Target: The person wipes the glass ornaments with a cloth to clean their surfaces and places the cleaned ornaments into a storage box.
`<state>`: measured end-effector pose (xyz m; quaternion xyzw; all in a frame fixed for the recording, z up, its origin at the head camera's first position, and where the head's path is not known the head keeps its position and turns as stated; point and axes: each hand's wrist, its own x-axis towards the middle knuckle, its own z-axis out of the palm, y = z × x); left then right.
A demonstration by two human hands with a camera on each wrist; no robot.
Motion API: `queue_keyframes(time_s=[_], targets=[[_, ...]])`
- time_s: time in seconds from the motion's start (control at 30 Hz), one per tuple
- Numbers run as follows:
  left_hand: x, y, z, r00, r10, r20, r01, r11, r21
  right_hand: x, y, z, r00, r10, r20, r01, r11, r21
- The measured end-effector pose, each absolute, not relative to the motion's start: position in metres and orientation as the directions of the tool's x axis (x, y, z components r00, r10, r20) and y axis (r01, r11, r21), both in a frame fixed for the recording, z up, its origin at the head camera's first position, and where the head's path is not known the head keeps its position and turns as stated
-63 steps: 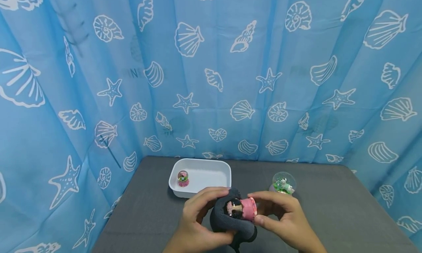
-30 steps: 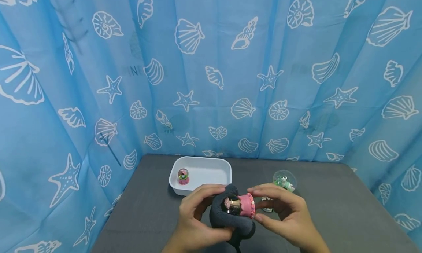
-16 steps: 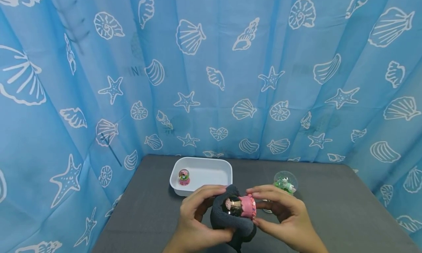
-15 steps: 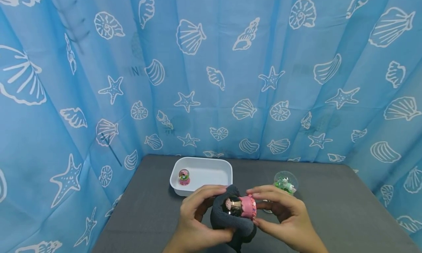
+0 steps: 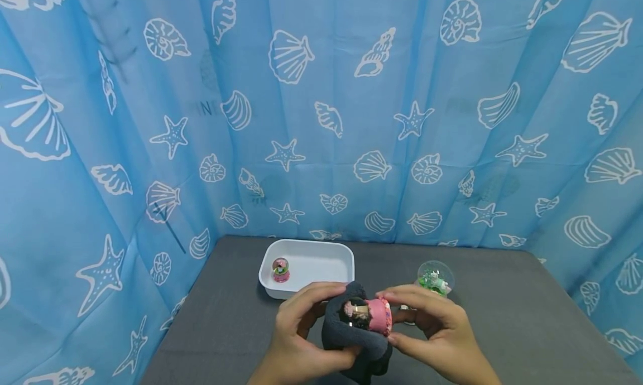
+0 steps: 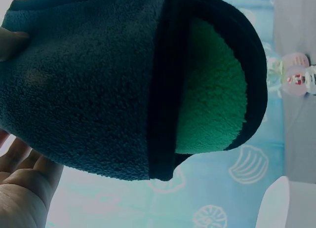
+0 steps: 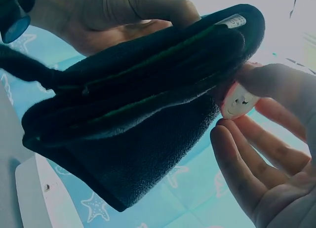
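Observation:
A snow globe with a pink base (image 5: 380,317) lies sideways in the air between the hands, its clear dome against a dark grey plush cloth (image 5: 331,323). My left hand (image 5: 301,340) grips the cloth, which is folded around the dome. With thumb and fingertips, my right hand (image 5: 442,332) pinches the rim of the base. The left wrist view shows the cloth's black binding and a green inner side (image 6: 212,90). Seen from the right wrist, the globe's pale underside (image 7: 239,100) faces the right hand, and the cloth (image 7: 133,154) hides the dome.
A white tray (image 5: 326,290) stands behind the left hand, with a small pink-based snow globe (image 5: 281,270) at its left end. Beyond the right hand stands a larger globe (image 5: 435,279) with green and white contents. A blue shell-patterned curtain (image 5: 321,123) hangs behind the grey table (image 5: 226,318).
The snow globe's pink base has turned slightly in the right fingers. The cloth's lower, hanging part has shifted a little. Both hands keep nearly the same place and hold.

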<state>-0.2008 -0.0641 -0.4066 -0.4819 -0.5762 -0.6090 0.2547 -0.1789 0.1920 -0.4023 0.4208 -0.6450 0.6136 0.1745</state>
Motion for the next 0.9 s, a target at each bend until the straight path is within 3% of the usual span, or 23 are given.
queue_keyframes(time_s=[0.2,0.53,0.9], targets=[[-0.1997,-0.0637,-0.4054,-0.4,0.26,0.879,0.868,-0.199,0.454,-0.1774,0.1937,-0.4003,-0.63,-0.346,0.695,-0.724,-0.061,-0.687],[-0.1999,-0.0627,-0.4048,-0.377,0.258,0.89,0.883,-0.191,0.429,-0.1739,0.1925,-0.3973,-0.721,-0.317,0.617,-0.677,0.129,-0.725],[-0.2013,-0.0613,-0.4039,-0.351,0.237,0.906,0.9,-0.182,0.396,-0.1762,0.1898,-0.3984,-0.736,-0.358,0.574,-0.63,0.052,-0.775]])
